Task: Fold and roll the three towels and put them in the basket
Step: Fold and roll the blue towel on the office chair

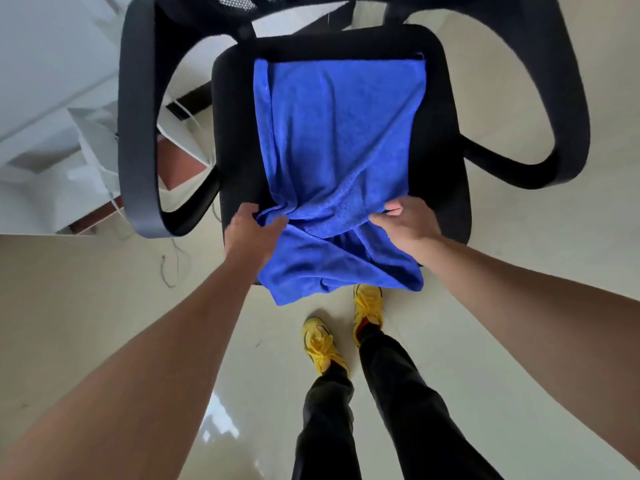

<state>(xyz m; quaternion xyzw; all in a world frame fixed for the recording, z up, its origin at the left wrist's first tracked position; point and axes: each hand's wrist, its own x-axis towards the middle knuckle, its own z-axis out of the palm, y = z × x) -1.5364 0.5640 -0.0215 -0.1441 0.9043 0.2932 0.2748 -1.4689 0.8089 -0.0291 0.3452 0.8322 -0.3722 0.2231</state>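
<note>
Nearest my camera are the person's bare arms, the left forearm (pixel 138 358) and the right forearm (pixel 536 299), both reaching away from me toward a chair. Under everything I see the pale glossy floor (pixel 86 306). On it stands a black office chair (pixel 446 140), seat toward me, with the left armrest (pixel 138 133) and the right armrest (pixel 568 109) looping out at the sides. A strip of mesh backrest (pixel 239 0) shows at the far edge of view.

The blue towel (pixel 343 133) lies lengthwise down the middle of the seat. Its far end is flat near the backrest and its left long edge is turned over in a narrow strip. Its near end hangs over the seat's front edge. Between the hands the cloth is gathered into creases.

Below the towel I see the person's legs in black trousers (pixel 398 393). At far left stands white furniture (pixel 41 98), too blurred for me to tell what it is.

The left hand (pixel 251 233) grasps the towel's left edge at the front of the seat, with the thumb lying over the bunched cloth. The right hand (pixel 405 220) grasps the right edge, fingers curled round it.

The left yellow shoe (pixel 320 344) stands clear on the floor. The right yellow shoe (pixel 369 303) is partly under the hanging towel end. A thin cable (pixel 171 268) lies on the floor left of the chair.
</note>
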